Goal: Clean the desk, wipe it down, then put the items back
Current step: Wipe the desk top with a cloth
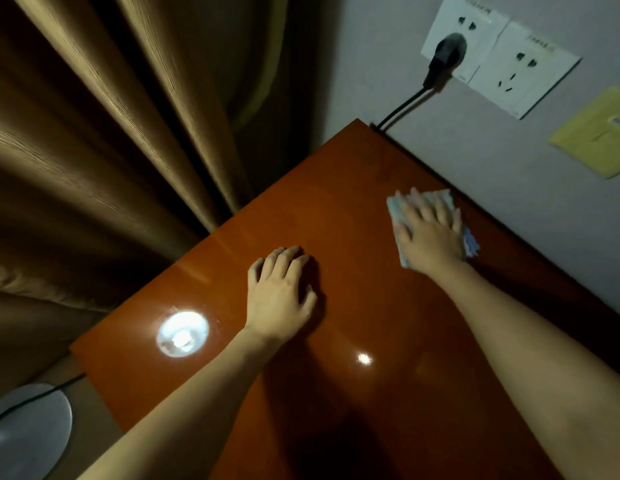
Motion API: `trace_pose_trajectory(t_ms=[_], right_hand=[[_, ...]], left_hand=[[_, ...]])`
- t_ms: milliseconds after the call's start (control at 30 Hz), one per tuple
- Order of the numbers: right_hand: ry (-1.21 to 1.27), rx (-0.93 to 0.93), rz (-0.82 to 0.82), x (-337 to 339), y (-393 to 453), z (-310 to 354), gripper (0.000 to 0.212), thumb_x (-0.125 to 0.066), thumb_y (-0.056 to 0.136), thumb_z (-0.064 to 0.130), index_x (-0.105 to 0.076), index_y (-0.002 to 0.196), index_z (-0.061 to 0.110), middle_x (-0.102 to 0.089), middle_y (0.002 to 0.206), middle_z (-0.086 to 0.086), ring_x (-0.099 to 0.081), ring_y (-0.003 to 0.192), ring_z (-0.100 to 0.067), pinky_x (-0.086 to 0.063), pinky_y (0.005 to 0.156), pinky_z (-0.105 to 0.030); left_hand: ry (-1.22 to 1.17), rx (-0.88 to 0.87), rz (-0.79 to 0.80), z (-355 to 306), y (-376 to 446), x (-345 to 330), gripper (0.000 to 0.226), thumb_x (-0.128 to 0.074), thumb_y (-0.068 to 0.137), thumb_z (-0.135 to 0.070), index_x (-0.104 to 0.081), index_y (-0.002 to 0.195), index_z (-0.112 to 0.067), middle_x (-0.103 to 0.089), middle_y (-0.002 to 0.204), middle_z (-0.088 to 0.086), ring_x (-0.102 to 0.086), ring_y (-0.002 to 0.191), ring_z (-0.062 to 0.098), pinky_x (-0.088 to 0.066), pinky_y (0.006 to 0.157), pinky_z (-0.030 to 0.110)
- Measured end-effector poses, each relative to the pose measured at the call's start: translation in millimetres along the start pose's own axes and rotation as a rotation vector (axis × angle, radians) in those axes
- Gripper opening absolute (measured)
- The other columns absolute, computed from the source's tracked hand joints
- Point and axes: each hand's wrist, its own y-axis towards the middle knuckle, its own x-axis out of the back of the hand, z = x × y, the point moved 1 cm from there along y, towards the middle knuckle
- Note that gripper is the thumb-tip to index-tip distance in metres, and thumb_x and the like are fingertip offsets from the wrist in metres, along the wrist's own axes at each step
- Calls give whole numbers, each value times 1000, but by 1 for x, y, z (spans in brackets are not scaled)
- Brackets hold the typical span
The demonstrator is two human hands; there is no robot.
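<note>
- Head view looks down on a glossy reddish-brown table (336,209) whose far edge runs along a pale wall (509,188).
- Right hand (431,233) lies flat on a light blue cloth (402,206) near that far edge; its fingers (419,209) are straight and spread, pressing the cloth onto the table.
- Cloth sticks out past the fingertips and beside the wrist, and it sits just short of the wall.
- Left hand (280,292) rests on the table nearer the middle, well apart from the cloth; its fingers are bent a little, tips touching the wood, holding nothing.
- Two bright spots of light shine on the table surface on the near side of the left hand.
- Black plug (443,57) sits in the left of two white sockets (499,60) on the wall above the table's far corner, and its cable (402,109) drops behind that corner.
- Yellow plate (596,133) is fixed to the wall to the right of the sockets.
- Brown curtain (111,133) hangs off the table's left side.
- Grey round object (27,427) with a dark cord lies on the floor below the table's left corner.
</note>
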Motion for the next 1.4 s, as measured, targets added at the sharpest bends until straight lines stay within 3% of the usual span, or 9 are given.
trace_pose_trajectory(t_ms=[100,267,433,567,733,933,1100,1233,1400], right_hand=[[100,-138,-3,3,40,46,54,-14,99,48,1,150,38,-1,160,5,7,146,-30,4,112,-62],[6,223,19,0,27,100,54,-15,99,48,5,148,41,3,160,9,8,146,-28,4,113,-61],[-65,465,57,-12,-41,27,58,-2,89,58,10,144,43,-1,158,14,4,147,-20,3,114,-53],[-53,198,44,-5,-27,-38,63,0,83,60,6,144,45,-4,159,14,0,147,-20,0,115,-50],[106,-162,-24,5,42,-17,54,-19,99,48,-4,150,39,-4,160,7,1,146,-29,0,114,-59],[3,184,10,3,21,41,53,-15,99,48,4,148,42,6,159,12,8,146,-27,5,112,-59],[-78,360,49,-14,-51,-14,58,1,88,57,15,143,44,9,157,16,9,146,-20,4,114,-53],[-43,137,29,-10,-60,-83,65,-2,84,59,0,146,42,-10,158,12,-10,146,-24,-9,114,-53],[97,-300,-20,-1,-15,-77,55,-17,98,48,-9,151,34,-7,160,4,-4,145,-29,-4,114,-58]], left_hand=[[24,-23,4,3,0,0,55,-36,82,-44,-54,128,-20,-51,136,2,-40,132,23,-26,107,43],[68,-19,22,-1,4,-2,54,-40,80,-43,-55,127,-20,-51,135,2,-42,130,24,-29,105,45],[66,-47,5,-20,18,-7,54,-40,79,-43,-57,124,-17,-55,131,4,-46,126,25,-33,102,48],[13,-98,30,-42,26,-17,55,-37,81,-43,-54,127,-19,-51,136,2,-39,132,23,-21,110,45],[9,-169,42,-57,17,-25,55,-36,80,-42,-55,127,-19,-51,136,1,-39,133,22,-20,111,45],[55,-173,64,-55,12,-23,57,-37,78,-42,-56,126,-19,-52,135,2,-41,131,23,-25,109,43],[46,-146,68,-64,6,-21,56,-35,78,-43,-59,122,-17,-55,131,4,-45,128,25,-30,106,46],[11,-161,57,-72,-1,-25,56,-35,80,-44,-58,123,-17,-55,132,4,-43,130,26,-25,109,46],[4,-176,59,-69,-16,-30,55,-38,80,-42,-55,127,-19,-52,136,3,-40,133,25,-16,111,42]])
